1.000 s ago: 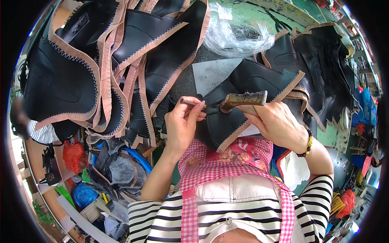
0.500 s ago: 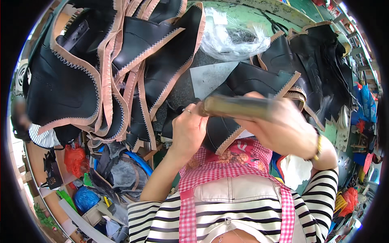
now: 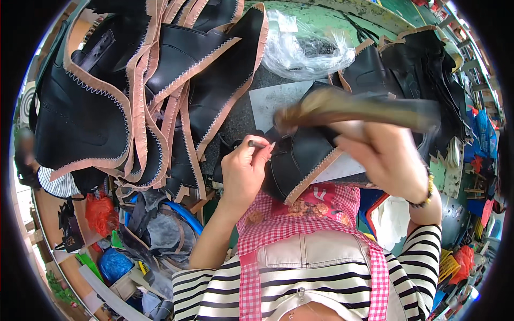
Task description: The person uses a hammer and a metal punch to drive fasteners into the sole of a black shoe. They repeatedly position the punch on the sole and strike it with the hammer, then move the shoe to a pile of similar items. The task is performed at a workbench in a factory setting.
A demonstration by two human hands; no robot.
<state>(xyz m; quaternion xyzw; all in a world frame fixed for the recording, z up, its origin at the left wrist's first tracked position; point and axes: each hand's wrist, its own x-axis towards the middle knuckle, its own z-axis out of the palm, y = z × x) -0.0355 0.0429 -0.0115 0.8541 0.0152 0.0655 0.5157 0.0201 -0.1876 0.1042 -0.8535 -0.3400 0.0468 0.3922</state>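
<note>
Over green worktop (image 3: 310, 12), a blurred hammer (image 3: 364, 108) seemingly lies left-to-right.

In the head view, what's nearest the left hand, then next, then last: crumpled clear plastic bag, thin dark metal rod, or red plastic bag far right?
1. Metal rod: in the left hand.
2. Clear bag: ahead, near the top.
3. Red bag: far lower right.

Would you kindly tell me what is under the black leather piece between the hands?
A pale sheet partly shows from beneath the black leather piece; anything else there is covered.
</note>
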